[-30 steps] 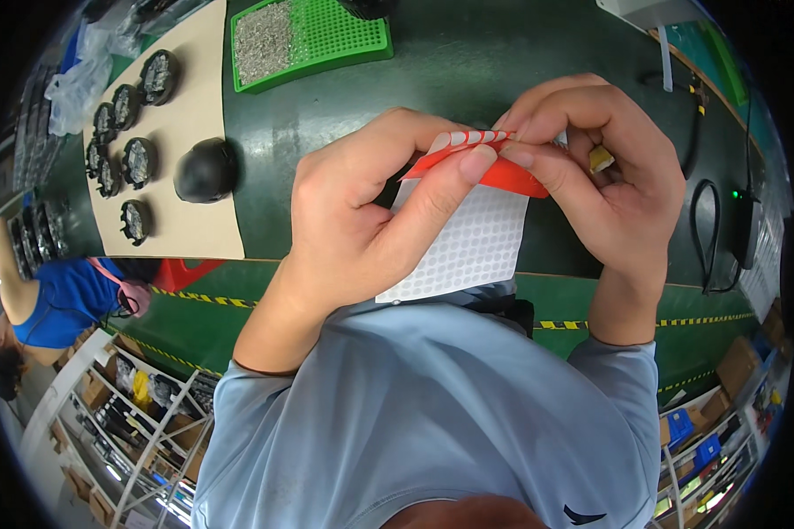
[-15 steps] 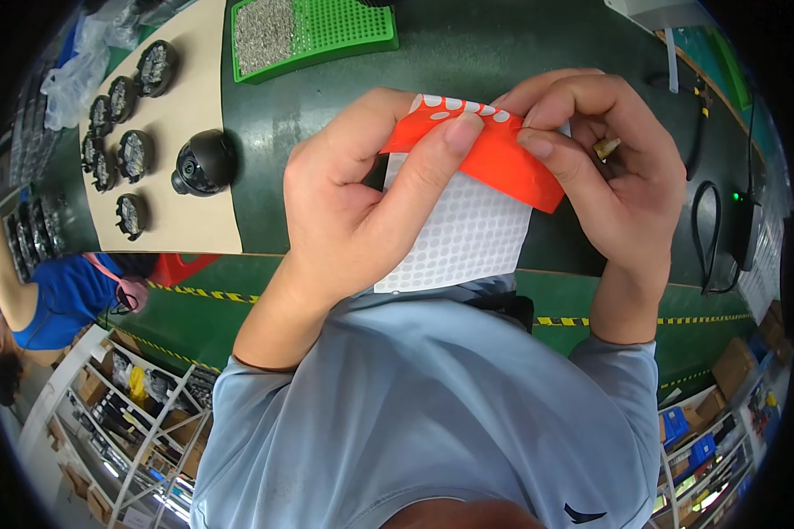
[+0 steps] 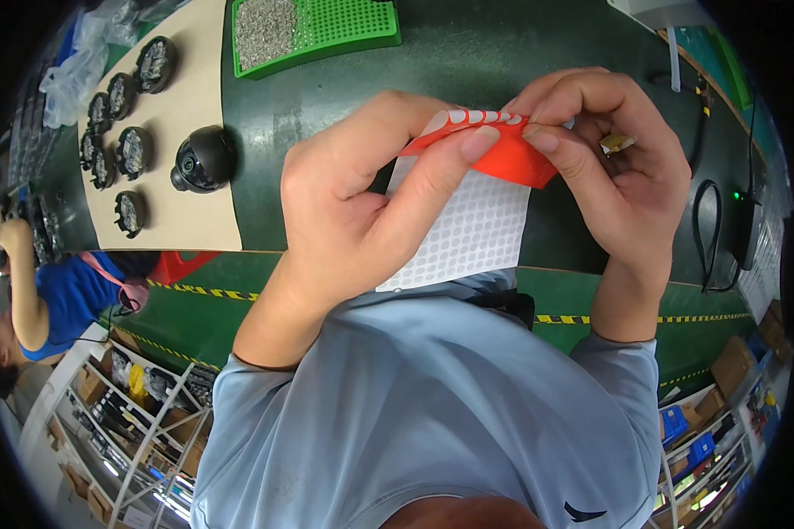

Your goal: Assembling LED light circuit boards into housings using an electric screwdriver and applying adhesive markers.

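Note:
My left hand (image 3: 353, 198) is closed on a red sticker sheet (image 3: 522, 166), its thumb lying along the top. White round dots line the sheet's far edge, which curls over. Below it hangs a white sheet (image 3: 472, 220) covered with rows of pale grey dots; how the two are joined is hidden behind my left thumb. At the red sheet's far right corner, the thumb and forefinger of my right hand (image 3: 631, 181) pinch the edge. A small brass-coloured piece (image 3: 616, 143) sits within the curled fingers of that hand.
A green perforated tray (image 3: 348, 26) with many small metal parts (image 3: 265, 33) stands at the far edge. Left, a black dome camera (image 3: 205, 159) and several round black parts (image 3: 134, 152) lie on a beige mat (image 3: 185, 225). A black adapter (image 3: 747, 231) with cable lies right. A co-worker in blue (image 3: 75, 304) is far left.
The red sheet has folded up and its far edge has curled toward me, so less of its red face shows. My left thumb has slid slightly right. The co-worker's arm has moved.

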A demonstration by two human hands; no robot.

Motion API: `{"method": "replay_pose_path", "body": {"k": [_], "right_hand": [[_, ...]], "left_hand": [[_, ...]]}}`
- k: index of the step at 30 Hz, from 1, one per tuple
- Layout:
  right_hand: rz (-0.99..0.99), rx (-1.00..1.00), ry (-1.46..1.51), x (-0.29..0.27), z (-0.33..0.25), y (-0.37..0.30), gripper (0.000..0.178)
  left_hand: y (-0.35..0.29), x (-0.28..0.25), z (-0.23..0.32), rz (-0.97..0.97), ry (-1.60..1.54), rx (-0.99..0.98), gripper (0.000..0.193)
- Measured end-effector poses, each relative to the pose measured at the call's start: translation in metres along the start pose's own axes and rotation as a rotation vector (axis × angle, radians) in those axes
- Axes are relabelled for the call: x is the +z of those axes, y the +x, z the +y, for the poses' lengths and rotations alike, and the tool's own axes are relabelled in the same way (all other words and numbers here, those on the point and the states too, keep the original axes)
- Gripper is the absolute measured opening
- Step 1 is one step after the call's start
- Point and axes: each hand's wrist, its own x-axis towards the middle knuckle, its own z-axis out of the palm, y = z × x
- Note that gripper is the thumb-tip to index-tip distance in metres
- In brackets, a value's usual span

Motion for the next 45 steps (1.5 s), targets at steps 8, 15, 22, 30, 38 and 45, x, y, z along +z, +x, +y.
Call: {"method": "replay_pose_path", "body": {"k": [8, 15, 22, 30, 38, 45], "right_hand": [[-0.054, -0.137, -0.154, -0.006, -0.002, 0.004, 0.022], [0.013, -0.212, -0.204, -0.002, -0.003, 0.004, 0.023], [0.011, -0.185, -0.129, -0.004, 0.003, 0.004, 0.022], [0.422, -0.022, -0.085, -0.02, 0.002, 0.007, 0.014], [0.578, 0.094, -0.057, -0.028, 0.012, 0.01, 0.007], [0.235, 0.033, -0.035, -0.013, 0.0, 0.009, 0.008]], "left_hand": [[0.0, -0.001, 0.001, -0.006, 0.056, 0.123, 0.012], [0.0, -0.003, -0.002, -0.031, -0.006, 0.097, 0.012], [0.005, -0.001, 0.0, -0.008, -0.063, 0.024, 0.01], [0.018, 0.022, -0.019, 0.039, -0.574, -0.369, 0.025], [0.025, 0.024, -0.012, 0.025, 0.29, 0.179, 0.044], [0.003, -0.005, 0.001, 0.003, -0.019, 0.148, 0.027]]}}
